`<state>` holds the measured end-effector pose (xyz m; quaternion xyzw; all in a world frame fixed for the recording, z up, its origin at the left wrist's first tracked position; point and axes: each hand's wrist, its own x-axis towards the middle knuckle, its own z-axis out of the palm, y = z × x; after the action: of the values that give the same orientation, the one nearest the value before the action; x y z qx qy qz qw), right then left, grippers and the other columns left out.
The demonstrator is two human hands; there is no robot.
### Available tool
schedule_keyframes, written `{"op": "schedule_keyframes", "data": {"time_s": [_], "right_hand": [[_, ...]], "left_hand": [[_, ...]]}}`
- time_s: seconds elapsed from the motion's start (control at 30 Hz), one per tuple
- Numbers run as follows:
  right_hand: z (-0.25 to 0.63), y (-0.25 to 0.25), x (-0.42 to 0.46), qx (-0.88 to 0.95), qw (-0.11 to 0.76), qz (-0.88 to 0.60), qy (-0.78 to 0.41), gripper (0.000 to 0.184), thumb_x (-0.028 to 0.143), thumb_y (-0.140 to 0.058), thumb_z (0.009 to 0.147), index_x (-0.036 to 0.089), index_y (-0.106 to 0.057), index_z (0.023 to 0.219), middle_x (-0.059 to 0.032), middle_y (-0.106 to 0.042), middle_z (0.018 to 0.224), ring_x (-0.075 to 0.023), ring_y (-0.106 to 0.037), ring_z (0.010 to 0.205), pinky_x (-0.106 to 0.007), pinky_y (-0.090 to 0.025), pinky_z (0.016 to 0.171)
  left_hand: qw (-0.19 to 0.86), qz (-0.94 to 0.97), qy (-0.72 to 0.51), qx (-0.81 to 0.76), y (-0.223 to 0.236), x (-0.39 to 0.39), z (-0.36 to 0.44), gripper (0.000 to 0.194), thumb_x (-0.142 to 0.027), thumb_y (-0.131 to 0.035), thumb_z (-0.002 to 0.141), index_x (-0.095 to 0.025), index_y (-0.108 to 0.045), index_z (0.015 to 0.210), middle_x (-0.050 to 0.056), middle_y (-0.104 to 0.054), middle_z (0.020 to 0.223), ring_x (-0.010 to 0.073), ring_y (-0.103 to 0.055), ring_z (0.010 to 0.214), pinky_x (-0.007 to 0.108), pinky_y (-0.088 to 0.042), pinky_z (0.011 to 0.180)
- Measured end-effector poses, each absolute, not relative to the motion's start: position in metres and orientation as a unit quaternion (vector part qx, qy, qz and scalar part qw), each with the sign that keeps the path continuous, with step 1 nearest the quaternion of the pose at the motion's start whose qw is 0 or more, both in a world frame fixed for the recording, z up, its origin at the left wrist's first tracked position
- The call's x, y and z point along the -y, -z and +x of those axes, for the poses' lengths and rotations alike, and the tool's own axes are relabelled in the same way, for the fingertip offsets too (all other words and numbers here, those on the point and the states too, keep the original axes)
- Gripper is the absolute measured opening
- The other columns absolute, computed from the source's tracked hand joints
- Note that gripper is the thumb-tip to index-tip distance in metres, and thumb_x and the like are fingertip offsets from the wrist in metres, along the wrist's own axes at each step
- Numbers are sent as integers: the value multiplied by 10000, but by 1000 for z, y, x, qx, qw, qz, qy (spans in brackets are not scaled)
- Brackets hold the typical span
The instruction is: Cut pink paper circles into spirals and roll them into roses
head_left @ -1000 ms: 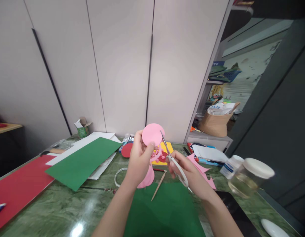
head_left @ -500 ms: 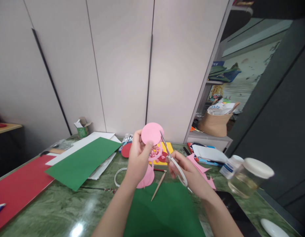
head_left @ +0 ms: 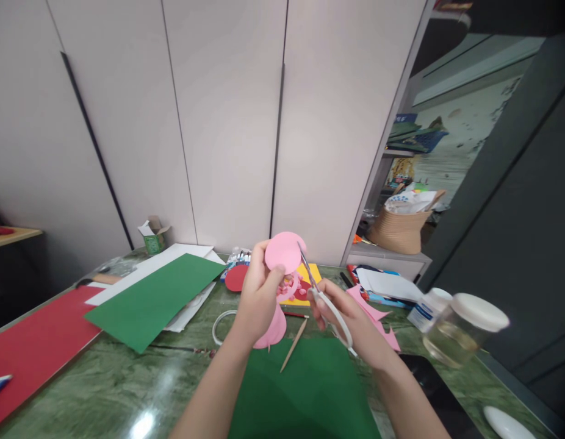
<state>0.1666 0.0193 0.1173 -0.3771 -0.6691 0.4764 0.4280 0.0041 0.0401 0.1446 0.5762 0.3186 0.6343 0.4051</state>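
My left hand (head_left: 260, 291) pinches a pink paper circle (head_left: 283, 252) between thumb and fingers, held up above the table. In my right hand (head_left: 340, 308) are white-handled scissors (head_left: 332, 314), their blades at the circle's right edge. A curled pink strip (head_left: 290, 291) hangs below the circle. Under my left hand lies another rounded pink paper piece (head_left: 273, 330). Behind the hands, small pink bits rest around a yellow sheet (head_left: 313, 272) and a red paper oval (head_left: 302, 291). A pencil-like wooden stick (head_left: 293, 346) lies on a green sheet (head_left: 305, 390) nearer to me.
Left on the green marbled table (head_left: 149, 384) are a large green sheet (head_left: 158, 299), a red sheet (head_left: 44, 341) and a small box (head_left: 153, 236). To the right stand a lidded clear jar (head_left: 463, 329) and a white bottle (head_left: 429, 309), near pink scraps (head_left: 367, 305).
The pink circle has shifted slightly right and down in my left hand. The scissors have moved a little, with their handles lower and further apart.
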Motion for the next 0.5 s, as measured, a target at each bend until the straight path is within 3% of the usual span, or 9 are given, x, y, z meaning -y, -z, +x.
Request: {"op": "schedule_keyframes", "data": {"time_s": [0.5], "right_hand": [[166,-116,-18,668,427,-380,-476,262,436,-486,879,202,-408,792,52,-438,666,-73,-417,569,-189,-344,514]], "left_hand": [[424,546,-661,-292,-145,-43,3,200,-166,-459,825,-195,-489,1021,-11,-501,832,79,-441,657,196,-394,598]]}}
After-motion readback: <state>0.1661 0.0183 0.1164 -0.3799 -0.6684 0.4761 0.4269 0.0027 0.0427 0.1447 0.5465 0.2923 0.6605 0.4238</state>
